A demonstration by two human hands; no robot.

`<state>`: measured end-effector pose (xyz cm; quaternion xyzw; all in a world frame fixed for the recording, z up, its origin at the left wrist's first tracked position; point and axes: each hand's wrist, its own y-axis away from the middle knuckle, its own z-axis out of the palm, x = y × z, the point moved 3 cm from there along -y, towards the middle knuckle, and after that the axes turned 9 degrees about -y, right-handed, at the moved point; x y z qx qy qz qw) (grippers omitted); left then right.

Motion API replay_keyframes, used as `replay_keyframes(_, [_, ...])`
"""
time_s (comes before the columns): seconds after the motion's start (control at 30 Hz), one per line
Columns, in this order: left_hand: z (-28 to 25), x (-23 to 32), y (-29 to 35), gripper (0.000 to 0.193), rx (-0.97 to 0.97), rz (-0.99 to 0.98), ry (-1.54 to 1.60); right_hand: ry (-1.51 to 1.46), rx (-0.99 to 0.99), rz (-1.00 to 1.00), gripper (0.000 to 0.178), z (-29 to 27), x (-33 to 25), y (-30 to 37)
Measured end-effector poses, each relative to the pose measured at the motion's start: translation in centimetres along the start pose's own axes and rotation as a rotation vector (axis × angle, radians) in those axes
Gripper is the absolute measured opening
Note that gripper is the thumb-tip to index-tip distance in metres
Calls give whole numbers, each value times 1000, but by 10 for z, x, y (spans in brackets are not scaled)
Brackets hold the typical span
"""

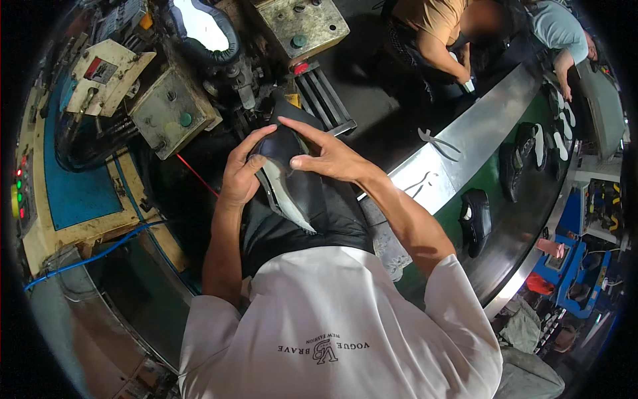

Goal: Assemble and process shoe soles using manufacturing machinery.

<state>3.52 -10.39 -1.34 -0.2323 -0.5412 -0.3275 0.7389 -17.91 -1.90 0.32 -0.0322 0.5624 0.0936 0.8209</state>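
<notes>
From the head camera, both hands hold a dark shoe (289, 174) in the air before the person's chest, clear of any surface. Its long axis runs from the machine (174, 110) at upper left down toward the lap. The left hand (240, 174) grips its left side; the right hand (327, 155) pinches its top. Pliers (435, 143) lie on the conveyor's steel edge (465, 143), well apart.
</notes>
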Motion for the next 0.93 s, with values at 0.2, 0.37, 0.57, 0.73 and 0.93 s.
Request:
replay_keyframes(0.2, [11,0,-4,49,65,-8,-26,368,45,-80,94,5,-9,-4])
replay_keyframes(0.37, [18,-2,-11,45,107,36,-119,571,148,-163,87,12,2,-7])
replay_keyframes(0.57, [24,-11,-28,44,223,-156,-377,330,215,-108,79,-1,32,-19])
replay_keyframes(0.73, [20,-25,-9,48,217,-197,178,-151,230,95,75,-11,35,-9])
replay_keyframes(0.93, [25,-60,-3,55,308,-120,16,-194,197,115,77,-7,41,-12])
